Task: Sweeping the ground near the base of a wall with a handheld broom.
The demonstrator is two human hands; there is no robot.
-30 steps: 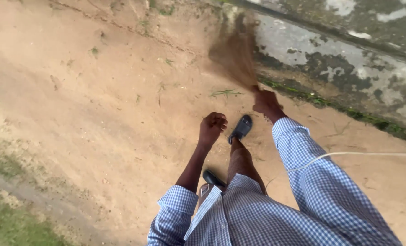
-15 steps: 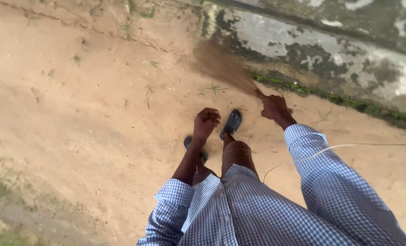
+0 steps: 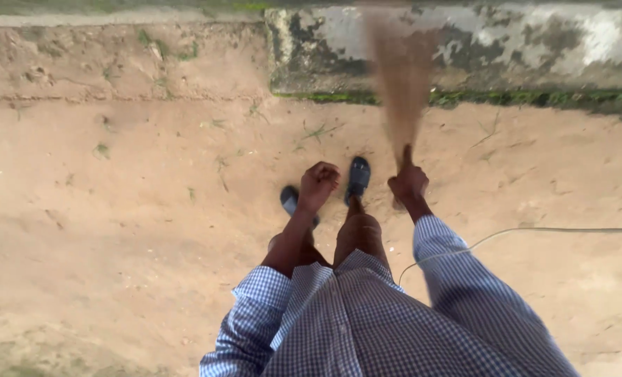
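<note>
My right hand (image 3: 408, 183) grips the base of a bundled straw broom (image 3: 401, 84). Its brown bristles fan out, blurred, ahead of me toward a weathered concrete kerb (image 3: 534, 45). My left hand (image 3: 319, 185) hangs in a loose fist with nothing in it, above my left foot. Both feet wear dark slippers (image 3: 358, 178) on bare sandy ground (image 3: 129, 209). Blue-checked shirt sleeves cover both my arms.
A strip of green moss (image 3: 534, 99) runs along the foot of the kerb. A thin white cable (image 3: 534, 230) trails from my body off to the right. Sparse grass blades (image 3: 318, 131) dot the sand, and a low dirt step (image 3: 115, 63) lies at the far left.
The broom has swung from pointing left-forward to pointing straight ahead at the kerb. My right hand moved in closer to my feet. The view has turned to face the kerb squarely.
</note>
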